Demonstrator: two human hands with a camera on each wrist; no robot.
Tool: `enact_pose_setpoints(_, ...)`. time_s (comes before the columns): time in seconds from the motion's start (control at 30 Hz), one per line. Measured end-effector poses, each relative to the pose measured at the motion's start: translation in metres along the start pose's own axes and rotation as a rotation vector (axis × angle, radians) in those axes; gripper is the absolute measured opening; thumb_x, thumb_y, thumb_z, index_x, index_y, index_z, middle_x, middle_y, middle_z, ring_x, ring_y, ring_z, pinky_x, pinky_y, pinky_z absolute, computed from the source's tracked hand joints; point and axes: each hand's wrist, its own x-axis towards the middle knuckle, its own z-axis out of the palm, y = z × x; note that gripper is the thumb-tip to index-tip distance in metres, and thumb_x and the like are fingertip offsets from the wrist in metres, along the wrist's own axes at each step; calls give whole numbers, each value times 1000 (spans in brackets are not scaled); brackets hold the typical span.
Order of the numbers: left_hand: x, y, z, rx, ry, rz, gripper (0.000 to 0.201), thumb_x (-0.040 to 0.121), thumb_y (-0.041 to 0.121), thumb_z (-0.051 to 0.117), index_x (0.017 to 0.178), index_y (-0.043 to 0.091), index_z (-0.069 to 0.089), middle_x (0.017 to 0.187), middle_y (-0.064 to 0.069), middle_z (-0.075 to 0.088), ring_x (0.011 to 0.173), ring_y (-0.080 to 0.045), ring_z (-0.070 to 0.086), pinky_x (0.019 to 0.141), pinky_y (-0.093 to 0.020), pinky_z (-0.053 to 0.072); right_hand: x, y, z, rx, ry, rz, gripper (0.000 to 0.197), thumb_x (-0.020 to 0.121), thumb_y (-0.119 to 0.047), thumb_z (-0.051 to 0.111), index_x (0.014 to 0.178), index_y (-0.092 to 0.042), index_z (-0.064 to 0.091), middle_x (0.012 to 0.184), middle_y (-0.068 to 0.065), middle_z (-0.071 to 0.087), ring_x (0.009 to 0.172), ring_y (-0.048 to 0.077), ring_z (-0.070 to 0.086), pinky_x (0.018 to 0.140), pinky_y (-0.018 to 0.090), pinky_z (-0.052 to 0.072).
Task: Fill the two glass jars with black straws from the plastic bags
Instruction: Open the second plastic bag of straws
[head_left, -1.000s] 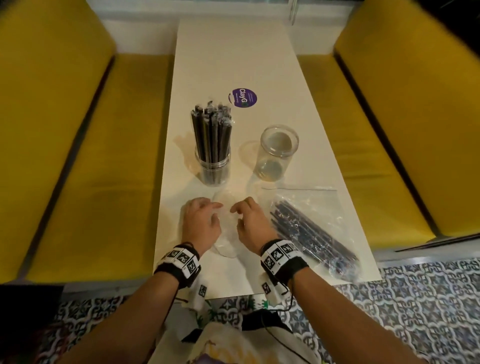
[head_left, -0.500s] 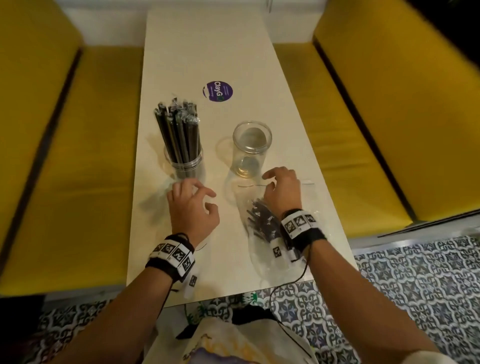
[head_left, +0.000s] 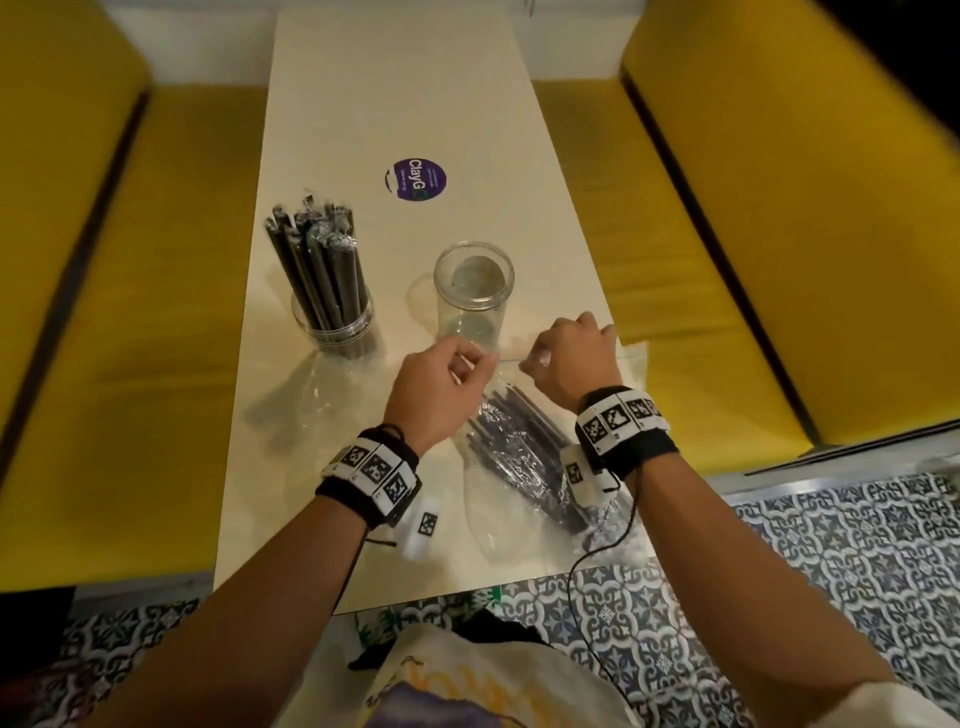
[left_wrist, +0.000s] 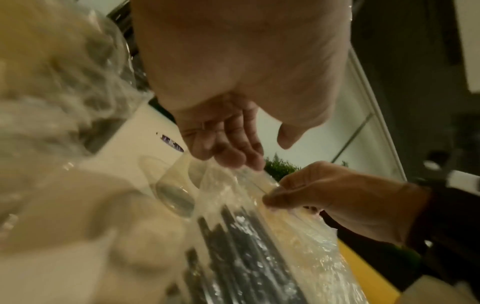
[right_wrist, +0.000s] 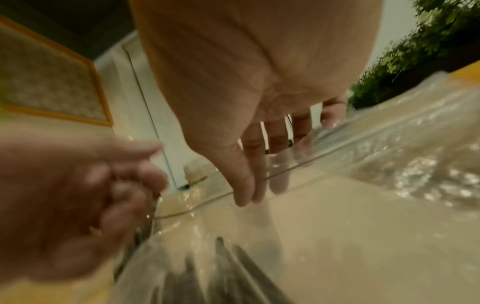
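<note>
A glass jar (head_left: 332, 312) packed with black straws stands at the left of the white table (head_left: 415, 104). To its right stands an empty glass jar (head_left: 472, 291), also seen in the left wrist view (left_wrist: 171, 191). A clear plastic bag of black straws (head_left: 519, 457) lies in front of the empty jar. My left hand (head_left: 483, 361) pinches the bag's top edge at its left, and my right hand (head_left: 530, 364) pinches the same edge at its right. Thumb and fingers of the right hand (right_wrist: 249, 193) close on the zip strip. The straws (left_wrist: 246, 246) lie inside the bag.
An empty crumpled clear bag (head_left: 322, 395) lies in front of the filled jar. A purple round sticker (head_left: 418, 179) sits farther back on the table. Yellow benches (head_left: 753, 260) flank the table on both sides. Patterned floor tiles (head_left: 831, 571) show at the near edge.
Both hands left the empty bag at the table's middle and went right to the bag of straws. The right hand got there first; now both pinch its top edge.
</note>
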Motion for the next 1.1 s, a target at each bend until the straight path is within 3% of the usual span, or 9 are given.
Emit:
enact_pose_setpoints(0.1, 13, 18, 8, -144, -98, -166, 43, 99, 59, 67, 92, 17, 73, 72, 2, 79, 58, -8, 71, 63, -27, 56, -6, -1, -31, 79, -78, -40, 20, 101, -30, 60, 104, -23, 78, 113, 5, 71, 114, 31, 56, 96, 45, 41)
enact_pose_setpoints(0.2, 19, 29, 15, -264, -122, -260, 40, 100, 51, 70, 88, 13, 75, 77, 0, 82, 61, -15, 74, 59, -33, 59, -15, -5, -48, 259, -201, -63, 24, 102, -13, 59, 106, -20, 81, 112, 2, 75, 106, 21, 64, 90, 31, 45)
enact_pose_setpoints(0.37, 20, 25, 19, -450, -153, -317, 25, 98, 31, 76, 83, 11, 77, 72, -8, 77, 63, -31, 69, 70, -49, 60, -37, -17, -44, 406, -170, 52, 14, 95, -23, 75, 96, -11, 83, 96, 6, 78, 83, 14, 61, 69, 20, 41)
enact_pose_setpoints(0.5, 14, 21, 16, -334, -207, -183, 22, 100, 20, 70, 82, 21, 82, 84, -5, 81, 83, -32, 77, 87, -52, 64, -46, -18, -31, 572, -368, 132, 24, 90, -28, 82, 79, -9, 73, 78, 8, 76, 69, 20, 70, 73, 33, 60)
enact_pose_setpoints(0.57, 9, 19, 13, -341, -251, -149, 24, 105, 16, 65, 88, 16, 83, 90, -8, 81, 94, -37, 77, 89, -53, 64, -49, -13, -30, 684, -488, 137, 28, 93, -32, 79, 84, -8, 69, 79, 10, 74, 70, 20, 72, 74, 38, 66)
enact_pose_setpoints(0.73, 2, 18, 1, -439, -332, -182, 17, 105, 2, 62, 103, 4, 79, 97, -14, 80, 83, -30, 80, 66, -31, 67, -55, -10, -34, 1009, -723, 185, 57, 104, -52, 55, 114, 4, 64, 91, 18, 63, 72, 33, 70, 60, 46, 65)
enact_pose_setpoints(0.83, 0, 15, -5, -465, -335, -186, 11, 103, 3, 67, 100, -1, 77, 96, -19, 79, 83, -29, 79, 68, -34, 68, -57, -14, -30, 1039, -672, 139, 57, 106, -53, 49, 93, -1, 66, 76, 14, 65, 61, 25, 67, 56, 44, 64)
enact_pose_setpoints(0.93, 0, 15, -11, -554, -369, -201, 17, 107, 8, 62, 102, -5, 71, 95, -21, 74, 83, -25, 76, 69, -33, 67, -56, -14, -30, 1042, -494, 87, 45, 109, -41, 50, 85, -7, 68, 71, 9, 65, 59, 18, 64, 49, 30, 57)
enact_pose_setpoints(1.1, -1, 28, -8, -787, -368, -294, 25, 109, 9, 55, 87, 11, 67, 86, -7, 68, 82, -17, 67, 78, -36, 58, -57, -29, -25, 1403, -320, 280, 35, 106, -20, 51, 85, 0, 70, 70, 14, 64, 58, 28, 63, 48, 27, 50)
